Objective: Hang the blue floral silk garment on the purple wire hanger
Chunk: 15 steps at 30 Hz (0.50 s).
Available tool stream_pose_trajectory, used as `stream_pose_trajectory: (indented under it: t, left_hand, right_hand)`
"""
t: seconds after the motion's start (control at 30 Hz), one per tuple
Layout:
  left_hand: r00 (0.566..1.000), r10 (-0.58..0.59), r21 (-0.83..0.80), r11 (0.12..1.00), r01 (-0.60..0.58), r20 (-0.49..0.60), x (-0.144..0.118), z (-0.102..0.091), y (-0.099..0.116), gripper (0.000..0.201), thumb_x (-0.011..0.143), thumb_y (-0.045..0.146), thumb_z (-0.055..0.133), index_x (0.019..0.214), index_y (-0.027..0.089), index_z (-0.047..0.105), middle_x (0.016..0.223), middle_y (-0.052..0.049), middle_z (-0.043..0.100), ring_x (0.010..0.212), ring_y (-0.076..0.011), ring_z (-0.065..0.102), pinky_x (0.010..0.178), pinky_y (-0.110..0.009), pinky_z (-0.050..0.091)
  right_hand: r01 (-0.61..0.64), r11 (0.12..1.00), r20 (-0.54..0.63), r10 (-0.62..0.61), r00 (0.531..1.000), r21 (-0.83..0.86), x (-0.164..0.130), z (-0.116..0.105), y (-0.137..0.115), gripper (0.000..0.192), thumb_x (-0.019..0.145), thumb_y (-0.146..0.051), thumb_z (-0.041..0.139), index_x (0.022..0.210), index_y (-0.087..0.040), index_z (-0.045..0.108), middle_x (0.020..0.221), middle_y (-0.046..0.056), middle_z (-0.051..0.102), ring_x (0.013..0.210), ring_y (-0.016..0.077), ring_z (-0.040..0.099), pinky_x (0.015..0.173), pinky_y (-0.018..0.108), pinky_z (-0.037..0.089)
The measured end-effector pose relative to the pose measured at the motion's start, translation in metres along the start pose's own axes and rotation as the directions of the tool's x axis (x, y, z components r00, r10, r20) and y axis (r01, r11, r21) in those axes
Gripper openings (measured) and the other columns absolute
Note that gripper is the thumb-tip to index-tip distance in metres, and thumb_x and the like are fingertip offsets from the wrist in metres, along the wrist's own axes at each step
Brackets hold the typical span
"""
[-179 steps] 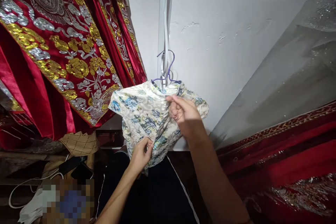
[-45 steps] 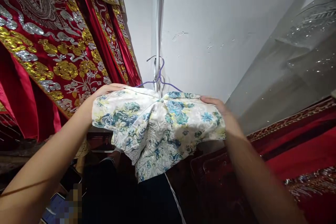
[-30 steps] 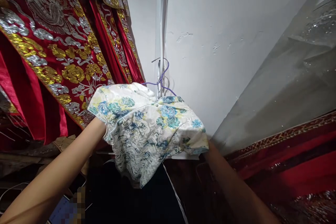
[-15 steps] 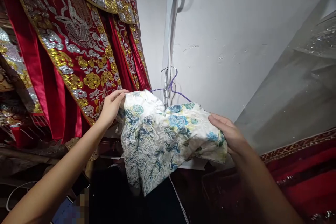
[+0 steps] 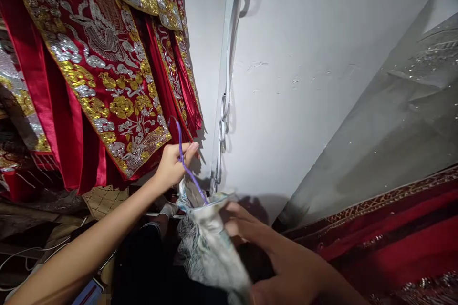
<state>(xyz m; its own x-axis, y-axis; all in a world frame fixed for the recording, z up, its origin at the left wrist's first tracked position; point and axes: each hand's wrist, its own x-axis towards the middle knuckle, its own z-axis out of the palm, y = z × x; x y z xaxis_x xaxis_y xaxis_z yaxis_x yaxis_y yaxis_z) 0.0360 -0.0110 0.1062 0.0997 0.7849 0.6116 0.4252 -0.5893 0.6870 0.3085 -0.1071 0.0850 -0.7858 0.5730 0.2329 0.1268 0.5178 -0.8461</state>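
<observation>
One head cam, looking fwd and upward at wall [image 5: 304, 105] beyond fingers [image 5: 186, 150], close to hands.

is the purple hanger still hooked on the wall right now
No, the left hand holds the purple hanger off the wall.

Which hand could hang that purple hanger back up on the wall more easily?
Probably the left hand: it already grips the purple hanger by its hook, raised beside the wall strap. The right hand sits lower, on the flowered garment.

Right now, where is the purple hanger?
In the head view, the purple hanger is left of centre, gripped by the left hand, above the floral garment, beside the red embroidered robe.
</observation>
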Motion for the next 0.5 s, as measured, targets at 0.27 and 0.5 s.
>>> stream_pose_trajectory:
  t: [0.27, 0.5]
  left_hand:
    - [0.955, -0.219, -0.472, 0.876, 0.101, -0.202, -0.014, 0.004, 0.028, 0.068, 0.099, 0.064, 0.020, 0.069, 0.022, 0.066, 0.069, -0.006, 0.060, 0.068, -0.0199, 0.057, 0.067, -0.034, 0.048]
    - [0.917, -0.349, -0.800, 0.484, 0.354, 0.195, -0.018, 0.011, 0.042, 0.054, 0.097, 0.061, 0.034, 0.080, 0.020, 0.066, 0.051, 0.002, 0.044, 0.045, -0.0114, 0.040, 0.061, -0.031, 0.048]
  right_hand:
    - [-0.064, 0.836, -0.272, -0.104, 0.957, -0.545, 0.047, 0.012, 0.060, 0.106, 0.081, -0.030, 0.073, 0.163, -0.027, 0.006, 0.170, 0.016, -0.003, 0.155, 0.0384, 0.013, 0.120, 0.059, 0.028]
    - [0.013, 0.622, -0.303, -0.399, 0.865, -0.783, 0.095, 0.009, 0.084, 0.100, 0.071, -0.015, 0.060, 0.161, -0.023, 0.016, 0.155, 0.016, 0.041, 0.148, 0.0409, 0.029, 0.119, 0.065, 0.023]
